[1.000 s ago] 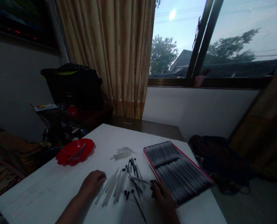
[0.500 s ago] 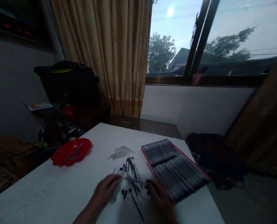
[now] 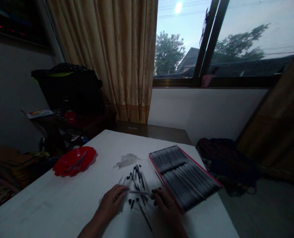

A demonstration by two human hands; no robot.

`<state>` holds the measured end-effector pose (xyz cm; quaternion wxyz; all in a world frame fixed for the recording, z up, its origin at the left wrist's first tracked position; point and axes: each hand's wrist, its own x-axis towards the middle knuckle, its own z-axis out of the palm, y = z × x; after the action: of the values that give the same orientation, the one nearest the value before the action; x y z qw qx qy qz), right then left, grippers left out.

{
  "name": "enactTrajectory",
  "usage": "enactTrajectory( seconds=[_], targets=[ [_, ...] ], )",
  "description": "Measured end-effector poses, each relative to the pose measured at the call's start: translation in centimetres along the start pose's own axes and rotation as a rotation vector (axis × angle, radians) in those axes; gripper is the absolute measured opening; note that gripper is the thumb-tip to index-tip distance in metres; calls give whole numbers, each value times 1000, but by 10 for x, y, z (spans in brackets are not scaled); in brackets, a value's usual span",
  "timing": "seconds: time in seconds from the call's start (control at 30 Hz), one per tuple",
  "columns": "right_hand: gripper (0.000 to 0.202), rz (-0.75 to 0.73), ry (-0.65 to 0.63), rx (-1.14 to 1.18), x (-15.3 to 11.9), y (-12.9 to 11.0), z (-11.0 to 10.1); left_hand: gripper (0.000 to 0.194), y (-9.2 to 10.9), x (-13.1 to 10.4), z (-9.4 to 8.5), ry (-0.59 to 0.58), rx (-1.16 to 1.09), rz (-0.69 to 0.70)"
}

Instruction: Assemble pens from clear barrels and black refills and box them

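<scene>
A clear-barrelled pen [image 3: 140, 192] spans the gap between my two hands, low over the white table. Its left end is pinched by my left hand [image 3: 113, 199], thumb against curled fingers. The fingers of my right hand [image 3: 166, 205] are closed at its other end; the exact contact is dark and blurred. Beneath and around the pen lie loose black refills [image 3: 139, 175], clear barrels [image 3: 123, 206] partly under my left hand, and several small black caps [image 3: 132, 204]. One long dark refill [image 3: 145, 216] points toward me.
Beside my right hand lies a red-edged box [image 3: 165, 185] packed with rows of pens. A pile of clear pieces [image 3: 128, 160] sits farther back. At left is a scalloped red plate [image 3: 59, 168] with a few thin pieces. The white table [image 3: 62, 205] ends near a curtain [image 3: 127, 66].
My right hand has shifted slightly left, nearer my left hand, with the pen still between them. The whole view has moved a little; the loose parts lie much as before.
</scene>
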<state>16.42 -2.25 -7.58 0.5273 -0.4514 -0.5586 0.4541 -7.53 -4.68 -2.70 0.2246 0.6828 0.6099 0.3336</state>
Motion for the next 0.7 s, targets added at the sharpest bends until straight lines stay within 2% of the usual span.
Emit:
enactTrajectory(
  seconds=[0.1, 0.2, 0.3, 0.47, 0.7],
  targets=[
    [49, 4, -10, -16, -1, -1, 1, 26, 2, -1, 1, -5, 26, 46],
    [50, 30, -86, -68, -1, -6, -1, 27, 3, -2, -1, -2, 23, 59],
    [44, 17, -169, -183, -2, -14, -3, 31, 3, -4, -4, 21, -42, 1],
    [31, -96, -301, -338, -3, -20, -1, 41, 0, -8, -2, 5, -160, -148],
    [28, -110, -241, -414, -5, -1, 2, 37, -5, -10, 4, 15, -143, -122]
  ],
)
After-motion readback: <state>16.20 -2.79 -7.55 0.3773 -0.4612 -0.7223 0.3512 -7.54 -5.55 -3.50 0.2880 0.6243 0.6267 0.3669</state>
